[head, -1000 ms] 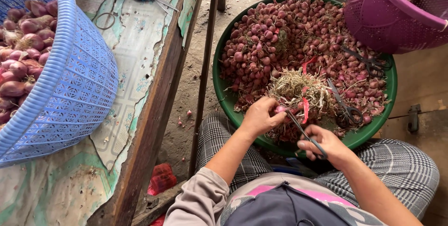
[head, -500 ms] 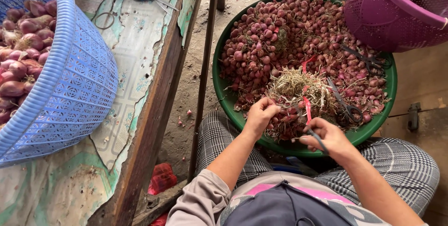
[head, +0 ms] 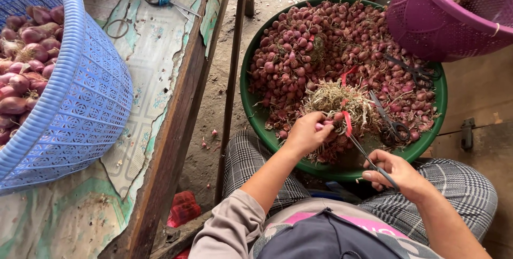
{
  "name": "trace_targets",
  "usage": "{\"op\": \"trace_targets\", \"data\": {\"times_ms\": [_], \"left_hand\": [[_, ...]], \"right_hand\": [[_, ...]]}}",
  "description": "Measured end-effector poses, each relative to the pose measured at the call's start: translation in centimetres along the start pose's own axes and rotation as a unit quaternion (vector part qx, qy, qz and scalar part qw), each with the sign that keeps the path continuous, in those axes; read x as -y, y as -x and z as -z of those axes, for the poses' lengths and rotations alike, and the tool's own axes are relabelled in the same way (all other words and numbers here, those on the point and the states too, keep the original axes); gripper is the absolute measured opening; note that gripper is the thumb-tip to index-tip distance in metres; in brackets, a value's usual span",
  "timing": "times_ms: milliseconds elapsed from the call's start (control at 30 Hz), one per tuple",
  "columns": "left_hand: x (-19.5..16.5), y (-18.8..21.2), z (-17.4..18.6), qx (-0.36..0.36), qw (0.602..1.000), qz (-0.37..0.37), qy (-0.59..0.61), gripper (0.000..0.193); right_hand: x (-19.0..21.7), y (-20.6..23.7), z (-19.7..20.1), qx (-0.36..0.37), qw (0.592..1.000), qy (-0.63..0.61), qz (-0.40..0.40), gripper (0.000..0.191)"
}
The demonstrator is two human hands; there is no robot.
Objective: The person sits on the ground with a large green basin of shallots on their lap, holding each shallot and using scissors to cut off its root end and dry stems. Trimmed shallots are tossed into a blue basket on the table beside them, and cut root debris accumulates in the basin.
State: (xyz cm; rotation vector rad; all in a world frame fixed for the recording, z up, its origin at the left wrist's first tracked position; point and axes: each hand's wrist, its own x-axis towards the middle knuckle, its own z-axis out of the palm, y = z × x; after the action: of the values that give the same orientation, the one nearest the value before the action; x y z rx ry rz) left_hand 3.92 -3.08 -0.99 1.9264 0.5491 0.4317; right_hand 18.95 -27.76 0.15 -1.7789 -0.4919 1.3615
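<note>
Gripping shallot bunch [head: 332, 121] w/ left hand [head: 305, 133]; right hand [head: 398, 172] clamped on scissors [head: 368, 156] over green basin [head: 256, 114].

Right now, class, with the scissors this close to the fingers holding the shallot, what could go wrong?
1. The scissors in the right hand point at the left hand pinching a shallot; a slip could nick fingers.
2. The green basin is heaped, so shallots might roll onto the dirt floor.

Head view, steeply down, close above lap
</note>
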Motion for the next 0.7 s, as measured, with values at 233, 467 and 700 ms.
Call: {"op": "trace_targets", "data": {"times_ms": [233,467,700], "left_hand": [[1.8,1.1,-1.4,0.054,0.985,0.089,0.135,0.032],[2.7,1.4,-1.5,0.052,0.987,0.067,0.135,0.028],[1.6,1.0,-1.2,0.057,0.899,0.175,0.396,0.017]], "right_hand": [[1.9,-2.4,-2.2,0.009,0.999,0.021,0.025,0.036],[2.6,-3.0,-2.5,-0.014,0.998,0.034,0.041,0.037],[2.7,-1.2,-0.2,-0.032,0.993,-0.012,0.112,0.040]]}}
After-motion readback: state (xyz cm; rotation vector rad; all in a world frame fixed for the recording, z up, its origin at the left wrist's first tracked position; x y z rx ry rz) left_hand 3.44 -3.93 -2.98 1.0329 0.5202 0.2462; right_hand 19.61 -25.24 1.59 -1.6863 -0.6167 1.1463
